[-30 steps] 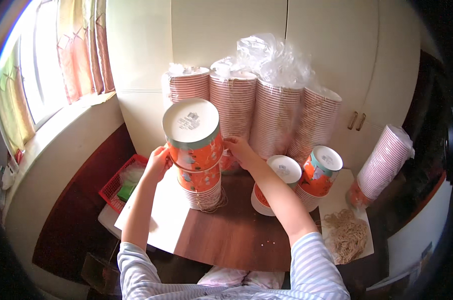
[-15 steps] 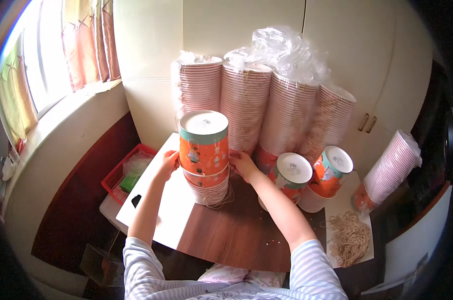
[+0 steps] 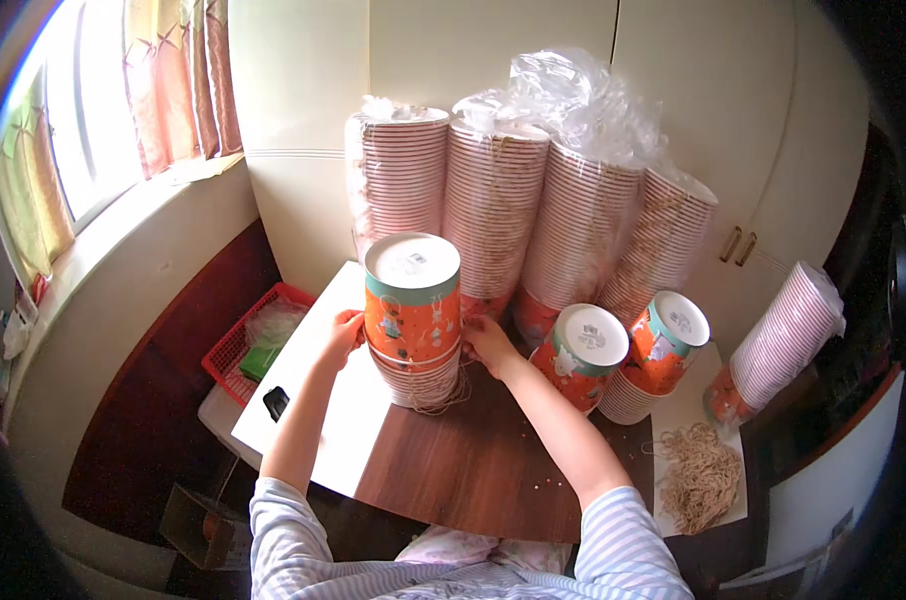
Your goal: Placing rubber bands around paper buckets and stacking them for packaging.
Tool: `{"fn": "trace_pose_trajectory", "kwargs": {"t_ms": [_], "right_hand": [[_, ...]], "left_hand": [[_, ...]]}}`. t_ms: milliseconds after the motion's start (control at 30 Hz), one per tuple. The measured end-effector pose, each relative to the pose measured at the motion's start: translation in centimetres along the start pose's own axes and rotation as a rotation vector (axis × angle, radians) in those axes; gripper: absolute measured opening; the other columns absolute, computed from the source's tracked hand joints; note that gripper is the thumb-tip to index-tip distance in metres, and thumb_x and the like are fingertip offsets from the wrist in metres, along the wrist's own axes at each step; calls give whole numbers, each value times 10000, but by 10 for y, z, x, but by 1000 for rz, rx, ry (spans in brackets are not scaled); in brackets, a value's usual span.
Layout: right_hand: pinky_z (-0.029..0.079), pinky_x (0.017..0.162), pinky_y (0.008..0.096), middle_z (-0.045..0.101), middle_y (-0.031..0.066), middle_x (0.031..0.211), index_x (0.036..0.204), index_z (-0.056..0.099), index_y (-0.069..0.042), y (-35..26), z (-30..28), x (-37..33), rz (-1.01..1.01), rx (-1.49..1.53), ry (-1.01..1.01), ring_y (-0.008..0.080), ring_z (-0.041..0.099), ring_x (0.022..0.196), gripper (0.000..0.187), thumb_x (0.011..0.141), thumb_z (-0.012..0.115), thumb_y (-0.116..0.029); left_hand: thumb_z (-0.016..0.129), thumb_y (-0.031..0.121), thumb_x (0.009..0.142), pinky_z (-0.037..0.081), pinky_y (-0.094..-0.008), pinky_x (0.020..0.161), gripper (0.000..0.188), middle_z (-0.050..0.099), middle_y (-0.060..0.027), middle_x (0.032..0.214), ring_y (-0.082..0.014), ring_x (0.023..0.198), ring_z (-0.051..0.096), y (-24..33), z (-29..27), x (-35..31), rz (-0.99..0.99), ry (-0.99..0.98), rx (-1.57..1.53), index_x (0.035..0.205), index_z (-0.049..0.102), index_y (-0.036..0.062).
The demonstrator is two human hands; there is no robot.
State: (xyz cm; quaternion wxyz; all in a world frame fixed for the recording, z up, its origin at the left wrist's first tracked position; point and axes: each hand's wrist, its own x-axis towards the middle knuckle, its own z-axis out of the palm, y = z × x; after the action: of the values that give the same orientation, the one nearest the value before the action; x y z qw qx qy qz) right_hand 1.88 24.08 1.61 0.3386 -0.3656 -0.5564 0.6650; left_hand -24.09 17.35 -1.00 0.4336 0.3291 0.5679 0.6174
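An upside-down orange paper bucket (image 3: pixel 413 322), with a teal band and a white base, sits over a stack of nested paper buckets (image 3: pixel 420 383) on the table in front of me. My left hand (image 3: pixel 346 337) grips its left side near the lower rim. On the opposite side, my right hand (image 3: pixel 489 345) holds it with bent fingers, the fingertips partly hidden. Thin beige strings hang around the lower stack. To the right stand two more inverted stacks, topped by an orange bucket (image 3: pixel 571 372) and another orange bucket (image 3: pixel 658 355).
Tall plastic-wrapped bucket stacks (image 3: pixel 493 210) line the back of the table (image 3: pixel 463 470). Another wrapped stack (image 3: pixel 785 325) leans at the right, near a heap of beige string (image 3: pixel 698 478). A black phone-like object (image 3: pixel 276 403) and a red basket (image 3: pixel 223 352) are at the left.
The orange bucket has come down over the stack, so less of the bucket beneath it shows. Both hands have moved down slightly with it.
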Motion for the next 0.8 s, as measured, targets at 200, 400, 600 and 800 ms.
{"fn": "trace_pose_trajectory", "kwargs": {"t_ms": [200, 400, 600, 800], "right_hand": [[391, 502, 225, 521, 12, 710, 1061, 469, -59, 0, 3, -6, 25, 0, 27, 101, 482, 584, 281, 797, 558, -92], [402, 514, 225, 524, 16, 727, 1086, 449, -56, 8, -2, -3, 48, -4, 38, 102, 486, 589, 308, 799, 559, -80], [406, 515, 220, 528, 15, 735, 1088, 442, -54, 8, 1, -7, 49, -5, 24, 96, 489, 592, 310, 802, 561, -72], [425, 543, 230, 540, 31, 787, 1075, 448, -48, 17, -1, -5, 31, -17, 41, 108, 504, 622, 298, 806, 568, -94]], "left_hand": [[473, 184, 873, 347, -190, 400, 161, 504, 3, 570, -72, 444, 436, -4, 2, 1, -2, 40, 15, 843, 544, 43], [479, 205, 874, 337, -194, 392, 183, 507, -2, 573, -72, 440, 437, -9, 3, 3, 17, 6, 56, 839, 537, 35], [476, 193, 876, 322, -182, 389, 166, 515, 6, 590, -58, 439, 428, -11, 5, 1, 7, 47, 96, 829, 542, 48], [485, 217, 873, 326, -192, 390, 177, 513, 5, 585, -61, 445, 430, -18, 5, 3, 29, 86, 122, 822, 539, 57]]}}
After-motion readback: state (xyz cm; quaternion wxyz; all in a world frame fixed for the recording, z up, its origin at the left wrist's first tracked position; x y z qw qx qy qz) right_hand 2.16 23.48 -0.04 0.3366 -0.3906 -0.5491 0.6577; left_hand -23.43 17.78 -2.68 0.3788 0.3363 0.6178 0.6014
